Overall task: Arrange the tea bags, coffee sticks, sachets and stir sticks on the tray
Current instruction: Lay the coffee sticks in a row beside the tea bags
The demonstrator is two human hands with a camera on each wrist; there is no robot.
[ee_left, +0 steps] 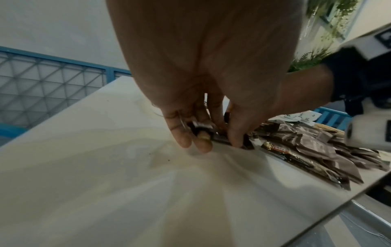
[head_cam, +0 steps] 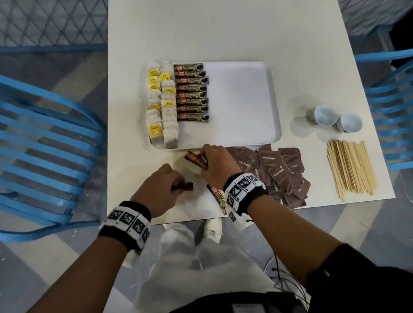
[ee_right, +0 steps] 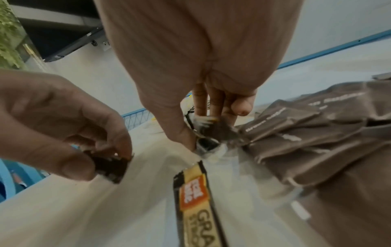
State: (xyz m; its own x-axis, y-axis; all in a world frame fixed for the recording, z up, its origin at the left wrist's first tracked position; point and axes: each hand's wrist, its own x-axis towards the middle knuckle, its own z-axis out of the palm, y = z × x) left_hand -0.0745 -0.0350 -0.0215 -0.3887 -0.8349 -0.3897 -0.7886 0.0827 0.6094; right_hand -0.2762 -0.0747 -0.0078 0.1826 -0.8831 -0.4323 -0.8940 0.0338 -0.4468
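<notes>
White table (head_cam: 234, 30) between blue chairs (head_cam: 17, 148) | tray (head_cam: 242, 102): tea bags (head_cam: 160, 109) left, coffee sticks (head_cam: 191, 91) beside | left hand (head_cam: 160, 190) pinches a dark sachet (head_cam: 184, 186) | right hand (head_cam: 217, 164) grips held coffee sticks (head_cam: 196, 159) just below tray | sachets (head_cam: 281, 171) | stir sticks (head_cam: 350, 168) far right.
</notes>
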